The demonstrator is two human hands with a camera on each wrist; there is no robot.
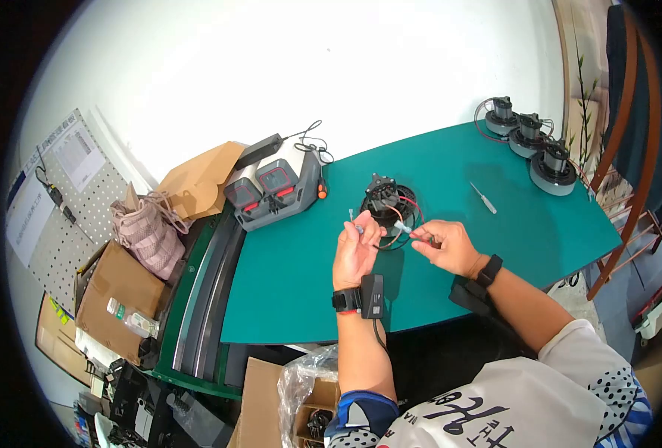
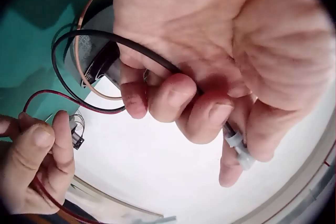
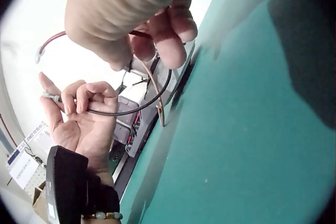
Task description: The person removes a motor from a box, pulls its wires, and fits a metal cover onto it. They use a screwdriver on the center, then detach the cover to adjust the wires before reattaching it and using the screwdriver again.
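On the green table, a black motor (image 1: 382, 193) with red, black and tan wires lies just beyond both hands. My left hand (image 1: 357, 254), palm up, has its fingers curled round a black wire (image 2: 131, 43). That wire's end carries a pale grey terminal sleeve (image 2: 240, 153), which sits between thumb and index finger. To the right, my right hand (image 1: 450, 248) pinches a red wire (image 3: 52, 38), whose pale-sleeved end (image 3: 38, 55) sticks out past the fingers. A tan wire (image 2: 79, 50) loops loosely between motor and hands.
Three similar motors (image 1: 529, 142) stand at the back right corner. A screwdriver (image 1: 484, 198) lies right of the hands. At the table's left are a battery charger (image 1: 282, 205) and an orange-handled tool (image 1: 321, 190). An open carton (image 1: 260, 396) stands below the front edge.
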